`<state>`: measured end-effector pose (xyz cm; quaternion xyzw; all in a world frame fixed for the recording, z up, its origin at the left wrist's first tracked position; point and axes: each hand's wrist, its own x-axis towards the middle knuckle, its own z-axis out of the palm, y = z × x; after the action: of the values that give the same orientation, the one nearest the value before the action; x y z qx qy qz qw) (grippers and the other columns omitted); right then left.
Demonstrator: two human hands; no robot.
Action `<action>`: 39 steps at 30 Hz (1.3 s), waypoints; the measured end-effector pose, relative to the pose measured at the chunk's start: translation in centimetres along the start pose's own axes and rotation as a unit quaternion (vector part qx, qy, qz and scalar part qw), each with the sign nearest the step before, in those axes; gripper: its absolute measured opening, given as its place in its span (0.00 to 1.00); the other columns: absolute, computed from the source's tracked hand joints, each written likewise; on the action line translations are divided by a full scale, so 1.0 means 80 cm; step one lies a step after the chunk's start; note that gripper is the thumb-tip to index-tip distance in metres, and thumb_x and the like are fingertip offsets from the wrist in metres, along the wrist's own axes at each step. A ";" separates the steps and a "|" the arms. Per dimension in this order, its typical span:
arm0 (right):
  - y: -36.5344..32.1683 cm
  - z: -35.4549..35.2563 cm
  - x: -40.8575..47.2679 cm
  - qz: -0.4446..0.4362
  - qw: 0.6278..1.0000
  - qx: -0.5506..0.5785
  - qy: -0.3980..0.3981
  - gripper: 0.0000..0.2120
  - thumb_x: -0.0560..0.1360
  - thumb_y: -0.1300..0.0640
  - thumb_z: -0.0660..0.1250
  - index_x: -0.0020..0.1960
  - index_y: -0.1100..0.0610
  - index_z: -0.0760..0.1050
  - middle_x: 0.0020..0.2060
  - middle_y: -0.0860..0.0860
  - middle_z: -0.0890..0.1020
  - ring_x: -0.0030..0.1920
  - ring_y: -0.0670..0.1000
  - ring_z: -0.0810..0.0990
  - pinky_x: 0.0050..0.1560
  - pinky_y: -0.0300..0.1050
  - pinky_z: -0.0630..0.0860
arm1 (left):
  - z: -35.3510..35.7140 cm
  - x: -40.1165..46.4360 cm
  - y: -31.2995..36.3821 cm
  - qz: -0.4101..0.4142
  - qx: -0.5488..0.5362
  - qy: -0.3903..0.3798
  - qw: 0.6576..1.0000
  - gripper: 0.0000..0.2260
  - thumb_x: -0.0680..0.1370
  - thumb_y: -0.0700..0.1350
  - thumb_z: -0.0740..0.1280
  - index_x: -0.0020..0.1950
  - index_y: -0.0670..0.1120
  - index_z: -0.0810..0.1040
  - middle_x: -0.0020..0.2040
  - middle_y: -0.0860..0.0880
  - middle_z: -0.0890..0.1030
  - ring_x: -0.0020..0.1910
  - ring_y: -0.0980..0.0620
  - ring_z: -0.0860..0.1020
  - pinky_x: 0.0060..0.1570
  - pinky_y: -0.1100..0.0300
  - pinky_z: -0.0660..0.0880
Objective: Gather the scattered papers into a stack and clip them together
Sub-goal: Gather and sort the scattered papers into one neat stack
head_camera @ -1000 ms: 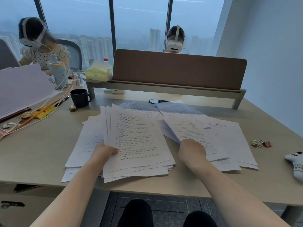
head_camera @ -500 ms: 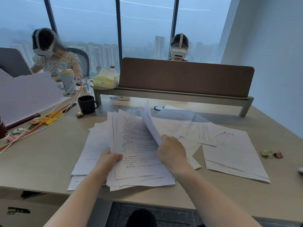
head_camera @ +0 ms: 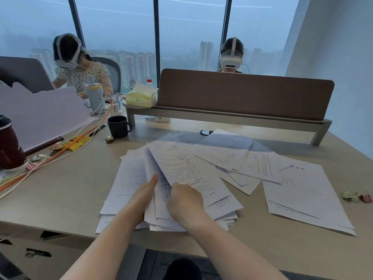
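Note:
A loose stack of printed white papers [head_camera: 181, 170] lies near the desk's front edge. My left hand [head_camera: 141, 197] grips the stack's left side, thumb on top. My right hand [head_camera: 184, 203] holds several sheets by their lower edge and lays them on top of the stack. More sheets [head_camera: 228, 152] fan out behind and to the right. A separate small pile of papers [head_camera: 302, 195] rests further right. Binder clips [head_camera: 357, 197] lie by the desk's right edge.
A black mug [head_camera: 118, 126] stands behind the papers at left, with cables [head_camera: 60, 154] and a dark red tumbler [head_camera: 9, 146] further left. A brown divider on a shelf [head_camera: 242, 93] closes the back. Two people in headsets sit beyond.
My right hand carried sheets from the right side leftward onto the stack held by my left hand. The head camera has shifted.

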<state>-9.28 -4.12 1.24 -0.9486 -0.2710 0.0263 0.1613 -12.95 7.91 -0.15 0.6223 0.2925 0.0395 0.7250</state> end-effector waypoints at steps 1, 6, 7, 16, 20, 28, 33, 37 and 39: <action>-0.002 0.003 0.000 -0.001 1.000 0.001 -0.014 0.13 0.77 0.60 0.57 0.59 0.59 0.74 0.55 0.57 0.80 0.55 0.59 0.79 0.46 0.46 0.68 | 0.001 0.000 0.002 -0.012 -0.013 0.000 1.000 0.16 0.78 0.60 0.63 0.53 0.48 0.77 0.48 0.48 0.83 0.49 0.47 0.81 0.46 0.53 0.77; -0.005 0.011 -0.001 -0.008 0.999 0.017 -0.047 0.20 0.78 0.48 0.54 0.54 0.59 0.78 0.49 0.56 0.82 0.49 0.58 0.80 0.42 0.46 0.71 | 0.002 0.011 0.007 -0.037 -0.059 -0.012 0.998 0.13 0.76 0.49 0.70 0.59 0.47 0.78 0.54 0.46 0.84 0.54 0.44 0.81 0.57 0.49 0.76; -0.003 0.013 -0.001 -0.012 0.999 0.021 -0.047 0.22 0.78 0.46 0.52 0.53 0.59 0.78 0.48 0.56 0.82 0.49 0.58 0.80 0.42 0.46 0.71 | 0.003 0.014 0.007 -0.036 -0.049 -0.008 0.998 0.14 0.76 0.45 0.70 0.61 0.46 0.78 0.54 0.46 0.83 0.54 0.43 0.81 0.57 0.48 0.76; 0.044 0.001 0.007 0.025 0.991 0.131 -0.028 0.15 0.77 0.51 0.57 0.59 0.50 0.77 0.56 0.51 0.81 0.58 0.57 0.77 0.56 0.49 0.74 | -0.002 0.032 -0.004 0.003 0.039 0.042 0.998 0.19 0.74 0.30 0.65 0.64 0.43 0.76 0.56 0.41 0.82 0.52 0.39 0.81 0.53 0.43 0.79; 0.082 -0.021 0.015 0.076 0.968 0.231 0.062 0.23 0.76 0.53 0.62 0.71 0.53 0.67 0.67 0.51 0.74 0.69 0.55 0.69 0.65 0.50 0.68 | -0.012 0.026 0.001 0.049 0.010 0.054 0.997 0.14 0.75 0.32 0.67 0.60 0.42 0.76 0.53 0.41 0.83 0.49 0.40 0.82 0.49 0.44 0.80; 0.133 -0.070 0.043 0.141 0.872 0.461 0.089 0.37 0.72 0.44 0.72 0.75 0.53 0.60 0.62 0.51 0.79 0.56 0.54 0.80 0.55 0.53 0.78 | -0.014 0.007 0.043 0.217 -0.072 0.040 0.973 0.13 0.74 0.32 0.68 0.53 0.46 0.80 0.45 0.48 0.87 0.45 0.45 0.85 0.40 0.51 0.82; 0.140 -0.100 0.043 0.101 0.841 0.481 0.226 0.04 0.75 0.58 0.68 0.50 0.53 0.78 0.45 0.50 0.84 0.46 0.55 0.83 0.47 0.54 0.81 | 0.009 0.004 0.064 0.282 -0.080 0.061 0.954 0.08 0.74 0.36 0.70 0.50 0.48 0.82 0.44 0.52 0.87 0.44 0.49 0.85 0.43 0.52 0.80; 0.141 -0.108 0.031 0.054 0.814 0.489 0.307 0.03 0.78 0.62 0.65 0.45 0.59 0.76 0.37 0.48 0.80 0.37 0.48 0.77 0.36 0.38 0.74 | 0.042 0.005 0.070 0.300 -0.078 0.059 0.949 0.06 0.73 0.39 0.73 0.46 0.49 0.82 0.40 0.56 0.86 0.40 0.55 0.84 0.40 0.58 0.80; 0.145 -0.101 0.025 0.048 0.815 0.492 0.303 0.02 0.77 0.63 0.66 0.47 0.62 0.75 0.37 0.49 0.79 0.36 0.46 0.75 0.33 0.32 0.72 | 0.057 0.007 0.063 0.290 -0.075 0.054 0.952 0.05 0.72 0.40 0.74 0.46 0.48 0.83 0.40 0.54 0.86 0.41 0.53 0.84 0.40 0.58 0.81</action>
<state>-0.60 -14.77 5.26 -0.7144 -0.1130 -0.1252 0.6791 -8.77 5.29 4.57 0.6212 0.1341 0.3035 0.7099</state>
